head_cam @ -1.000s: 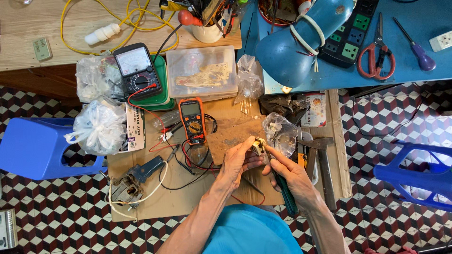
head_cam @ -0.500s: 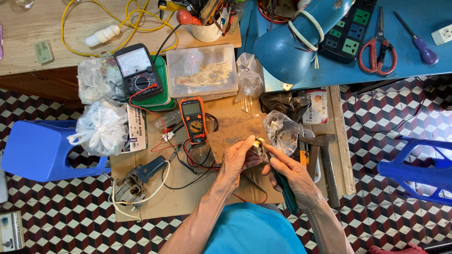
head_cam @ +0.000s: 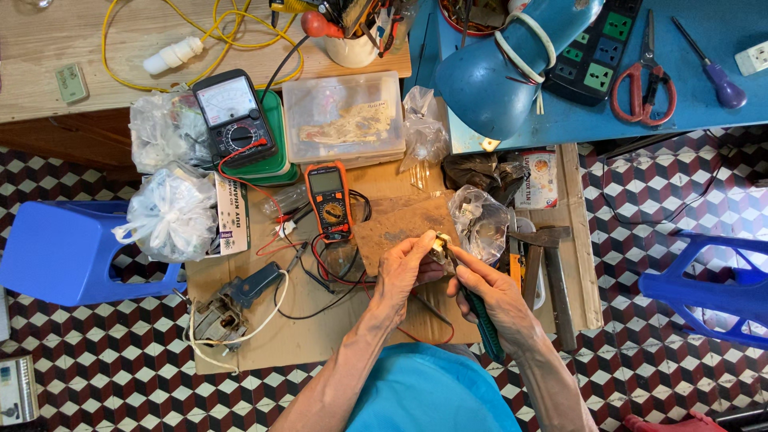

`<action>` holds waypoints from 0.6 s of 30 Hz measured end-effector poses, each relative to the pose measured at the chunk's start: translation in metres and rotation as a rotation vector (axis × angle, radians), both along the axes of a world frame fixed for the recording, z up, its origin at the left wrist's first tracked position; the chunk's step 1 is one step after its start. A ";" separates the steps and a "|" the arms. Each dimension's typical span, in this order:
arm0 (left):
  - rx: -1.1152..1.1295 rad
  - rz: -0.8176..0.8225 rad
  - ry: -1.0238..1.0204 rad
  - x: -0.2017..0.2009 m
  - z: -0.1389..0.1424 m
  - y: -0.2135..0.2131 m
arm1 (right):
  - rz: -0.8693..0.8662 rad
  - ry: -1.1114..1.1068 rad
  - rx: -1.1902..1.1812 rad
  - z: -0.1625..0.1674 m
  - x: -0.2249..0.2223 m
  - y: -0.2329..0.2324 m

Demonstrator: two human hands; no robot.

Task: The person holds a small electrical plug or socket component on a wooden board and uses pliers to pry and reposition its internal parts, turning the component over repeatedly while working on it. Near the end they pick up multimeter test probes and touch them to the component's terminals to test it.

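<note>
Between both hands, over the cardboard work mat (head_cam: 264, 336), a small brass-coloured part (head_cam: 441, 244) is held up. Only the head view is given. The left hand (head_cam: 404, 272) is closed narrowly around the part, pinched at thumb and fingertips. The right hand (head_cam: 500, 300) is wrapped around a green-handled tool (head_cam: 482, 324), its tip set against the part just right of the left fingertips; whether the tip sits in a slot or only touches cannot be told, too small.

Just left of the left hand an orange digital multimeter (head_cam: 330, 200) is lying with red and black leads trailing towards the wrist. Further left and up, an analogue meter (head_cam: 232, 116) is seen on a green box. Just right of the right hand, a hammer (head_cam: 548, 268) and a crumpled clear bag (head_cam: 478, 220) are lying. Below-left of the left forearm a blue-grey wired device (head_cam: 240, 300) is resting on the mat. Well up and right of the right hand, red-handled scissors (head_cam: 642, 76) are lying on the blue table (head_cam: 688, 112).

Step judged: the small part is being worked with the tool tip, likely turned or pried. For the next move a steady pinch by the left hand and small, controlled pressure along the tool axis would be called for, so the tip does not slip onto the fingers.
</note>
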State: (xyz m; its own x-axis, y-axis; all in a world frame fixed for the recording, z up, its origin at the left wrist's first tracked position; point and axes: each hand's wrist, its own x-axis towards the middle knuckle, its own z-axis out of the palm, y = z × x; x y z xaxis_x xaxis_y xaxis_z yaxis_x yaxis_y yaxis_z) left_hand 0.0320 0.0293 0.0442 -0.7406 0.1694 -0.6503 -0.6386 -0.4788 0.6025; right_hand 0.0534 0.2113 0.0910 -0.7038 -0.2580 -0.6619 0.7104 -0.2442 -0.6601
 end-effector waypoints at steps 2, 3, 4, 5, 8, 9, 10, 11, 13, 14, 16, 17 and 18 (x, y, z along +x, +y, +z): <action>-0.043 -0.035 0.029 -0.001 0.003 -0.002 | -0.023 -0.011 -0.010 -0.003 0.000 0.000; -0.065 -0.052 0.044 -0.002 0.004 -0.003 | -0.035 -0.017 -0.016 -0.005 0.000 0.001; -0.055 -0.066 0.056 -0.004 0.005 -0.004 | -0.038 -0.029 -0.013 -0.006 0.000 0.002; -0.045 -0.081 0.068 -0.005 0.005 -0.006 | -0.041 -0.041 -0.010 -0.007 0.001 0.002; -0.037 -0.117 0.098 -0.008 0.004 -0.011 | 0.034 0.014 0.129 -0.011 0.000 0.002; -0.037 -0.127 0.107 -0.009 0.003 -0.013 | 0.074 0.048 0.198 -0.012 0.000 0.002; -0.021 -0.132 0.104 -0.010 0.002 -0.014 | 0.086 0.049 0.200 -0.012 -0.001 0.002; -0.005 -0.140 0.099 -0.010 0.001 -0.015 | 0.094 0.049 0.202 -0.012 -0.001 0.002; 0.017 -0.146 0.093 -0.012 -0.002 -0.018 | 0.072 0.014 0.146 -0.012 -0.004 0.002; 0.025 -0.155 0.085 -0.011 -0.003 -0.020 | 0.030 -0.028 0.091 -0.011 -0.004 0.001; 0.042 -0.160 0.084 -0.012 -0.006 -0.021 | -0.014 -0.071 0.013 -0.011 -0.005 -0.002; 0.051 -0.162 0.084 -0.012 -0.007 -0.023 | -0.023 -0.078 -0.010 -0.010 -0.005 -0.004; 0.061 -0.165 0.084 -0.011 -0.008 -0.023 | -0.031 -0.085 -0.034 -0.010 -0.004 -0.005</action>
